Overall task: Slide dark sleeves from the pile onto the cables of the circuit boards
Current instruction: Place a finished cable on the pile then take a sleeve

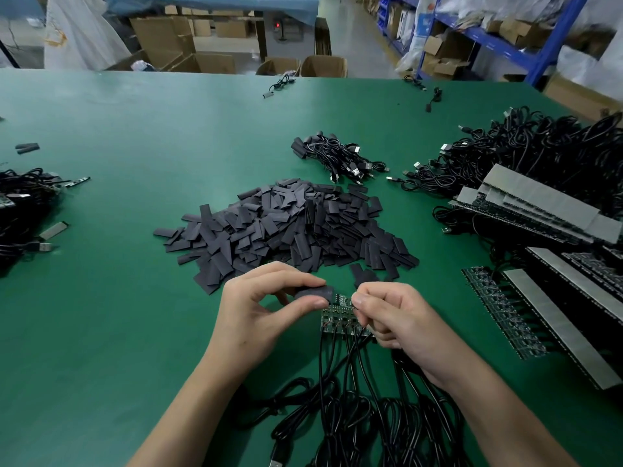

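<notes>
While the left hand [266,308] curls its thumb and forefinger into a pinch on one dark sleeve [317,293], its other fingers stay loosely bent above it. That sleeve is flat, matte and short, and its right end touches the top edge of the boards [338,318] between the two hands. These boards form a small green strip dotted with tiny parts. Thin, glossy black cables [350,392] run from its lower edge toward the person and tangle in loops between the forearms. At the strip's right end the right hand [401,318] pinches with thumb and forefinger, the remaining fingers curled under. What exactly sits between those fingertips is too small to tell.

Just beyond both hands lies the pile [286,224], a broad, low mound of flat charcoal rectangles. Its nearest pieces almost touch the left knuckles. Well left of the hands, a heap of black leads [23,210] rests on the smooth green table [118,298]. Beyond the pile, a small bundle [333,156] of cords with metal plugs lies. Right of the right hand, long strips [539,298] with grey backing are stacked.
</notes>
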`<state>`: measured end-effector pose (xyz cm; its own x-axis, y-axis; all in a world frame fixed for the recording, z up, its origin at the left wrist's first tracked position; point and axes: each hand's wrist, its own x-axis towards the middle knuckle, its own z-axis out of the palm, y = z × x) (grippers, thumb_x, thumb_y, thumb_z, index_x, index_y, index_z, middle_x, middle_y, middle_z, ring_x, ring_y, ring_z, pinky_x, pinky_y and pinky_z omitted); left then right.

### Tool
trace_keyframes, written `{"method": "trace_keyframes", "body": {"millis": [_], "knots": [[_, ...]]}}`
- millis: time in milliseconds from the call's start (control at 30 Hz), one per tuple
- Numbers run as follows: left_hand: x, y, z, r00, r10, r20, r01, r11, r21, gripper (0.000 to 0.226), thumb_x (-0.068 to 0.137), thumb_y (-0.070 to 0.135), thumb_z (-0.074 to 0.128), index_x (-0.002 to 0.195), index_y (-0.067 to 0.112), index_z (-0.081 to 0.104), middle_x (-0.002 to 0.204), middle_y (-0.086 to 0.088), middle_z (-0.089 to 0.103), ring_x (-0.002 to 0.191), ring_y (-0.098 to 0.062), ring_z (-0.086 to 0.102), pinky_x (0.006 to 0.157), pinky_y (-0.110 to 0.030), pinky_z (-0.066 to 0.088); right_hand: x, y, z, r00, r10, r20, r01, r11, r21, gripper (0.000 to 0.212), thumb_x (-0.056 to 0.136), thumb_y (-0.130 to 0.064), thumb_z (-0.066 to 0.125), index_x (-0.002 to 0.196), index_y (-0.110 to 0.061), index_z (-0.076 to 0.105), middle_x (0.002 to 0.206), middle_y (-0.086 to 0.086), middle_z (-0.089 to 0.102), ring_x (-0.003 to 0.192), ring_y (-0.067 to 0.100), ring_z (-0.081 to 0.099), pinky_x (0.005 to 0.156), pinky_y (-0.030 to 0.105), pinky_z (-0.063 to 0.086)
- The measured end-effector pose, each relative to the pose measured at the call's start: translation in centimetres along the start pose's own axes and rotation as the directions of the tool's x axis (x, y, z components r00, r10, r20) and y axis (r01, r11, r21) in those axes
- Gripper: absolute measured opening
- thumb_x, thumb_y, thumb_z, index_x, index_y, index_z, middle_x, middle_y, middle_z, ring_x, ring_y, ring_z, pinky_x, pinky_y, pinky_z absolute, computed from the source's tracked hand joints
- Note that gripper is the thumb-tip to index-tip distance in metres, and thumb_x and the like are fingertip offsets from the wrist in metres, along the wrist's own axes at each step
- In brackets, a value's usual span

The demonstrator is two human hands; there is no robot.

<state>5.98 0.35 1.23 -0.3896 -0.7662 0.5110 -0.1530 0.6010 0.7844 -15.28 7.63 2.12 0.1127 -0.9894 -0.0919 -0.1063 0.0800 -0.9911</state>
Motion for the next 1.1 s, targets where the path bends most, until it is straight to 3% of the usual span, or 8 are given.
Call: {"method": "trace_keyframes", "body": {"millis": [233, 400, 600, 767, 933, 1100], "knots": [[-0.11, -0.14, 0.09, 1.0, 0.0, 0.021, 0.001, 1.0, -0.015, 0.018, 0.081, 0.037, 0.081, 0.095, 0.025, 0.081, 0.091, 0.013, 0.074, 0.082, -0.014, 0.07, 0.07, -0.02, 0.051, 0.1, 0.32, -0.15, 0.999, -0.048, -0.021, 0.046, 0.997, -0.066, 0.036, 0.093, -0.053, 0.058, 0.068, -0.027, 0.061, 0.054, -0.009, 0.031, 0.05, 0.012, 0.025, 0.049, 0.027, 0.024], [-0.13, -0.14, 0.14, 0.999, 0.001, 0.033, 0.0, 1.0, -0.015, 0.017, 0.082, 0.036, 0.08, 0.095, 0.024, 0.081, 0.091, 0.013, 0.075, 0.083, -0.014, 0.07, 0.07, -0.021, 0.051, 0.13, 0.45, -0.08, 0.997, -0.079, -0.021, 0.076, 0.99, -0.117, 0.037, 0.093, -0.056, 0.057, 0.07, -0.028, 0.061, 0.059, 0.002, 0.031, 0.053, 0.019, 0.024, 0.051, 0.036, 0.021], [-0.18, -0.18, 0.11, 0.999, -0.008, 0.044, 0.008, 1.0, 0.012, 0.017, 0.081, 0.031, 0.083, 0.093, 0.02, 0.082, 0.09, 0.012, 0.075, 0.084, -0.013, 0.071, 0.069, -0.025, 0.053, 0.12, 0.33, -0.15, 0.995, -0.097, -0.026, 0.091, 0.983, -0.161, 0.037, 0.093, -0.054, 0.056, 0.07, -0.026, 0.061, 0.056, -0.011, 0.034, 0.051, 0.011, 0.026, 0.05, 0.023, 0.025], [-0.28, -0.21, 0.13, 0.997, 0.018, 0.069, -0.023, 0.997, 0.073, 0.019, 0.08, 0.028, 0.085, 0.094, 0.017, 0.083, 0.09, 0.009, 0.075, 0.084, -0.015, 0.072, 0.067, -0.036, 0.055, 0.03, 0.27, -0.13, 0.993, -0.106, -0.048, 0.09, 0.959, -0.268, 0.038, 0.091, -0.056, 0.054, 0.07, -0.025, 0.06, 0.057, -0.009, 0.039, 0.053, 0.012, 0.032, 0.051, 0.026, 0.028], [-0.36, -0.19, 0.05, 0.993, 0.063, 0.101, -0.081, 0.979, 0.189, 0.023, 0.081, 0.037, 0.082, 0.095, 0.018, 0.083, 0.091, 0.012, 0.073, 0.081, -0.01, 0.069, 0.065, -0.032, 0.054, -0.03, 0.31, 0.04, 0.989, -0.128, -0.075, 0.091, 0.922, -0.378, 0.038, 0.092, -0.052, 0.054, 0.07, -0.021, 0.058, 0.054, -0.015, 0.044, 0.05, 0.0, 0.038, 0.053, 0.013, 0.03], [-0.32, -0.16, 0.06, 0.993, 0.044, 0.114, -0.066, 0.978, 0.197, 0.03, 0.083, 0.048, 0.079, 0.095, 0.021, 0.082, 0.091, 0.015, 0.072, 0.081, -0.009, 0.069, 0.065, -0.031, 0.054, 0.01, 0.37, 0.01, 0.99, -0.116, -0.084, 0.074, 0.915, -0.396, 0.035, 0.095, -0.045, 0.056, 0.068, -0.023, 0.058, 0.053, -0.016, 0.045, 0.049, 0.0, 0.038, 0.052, 0.013, 0.031]]}}
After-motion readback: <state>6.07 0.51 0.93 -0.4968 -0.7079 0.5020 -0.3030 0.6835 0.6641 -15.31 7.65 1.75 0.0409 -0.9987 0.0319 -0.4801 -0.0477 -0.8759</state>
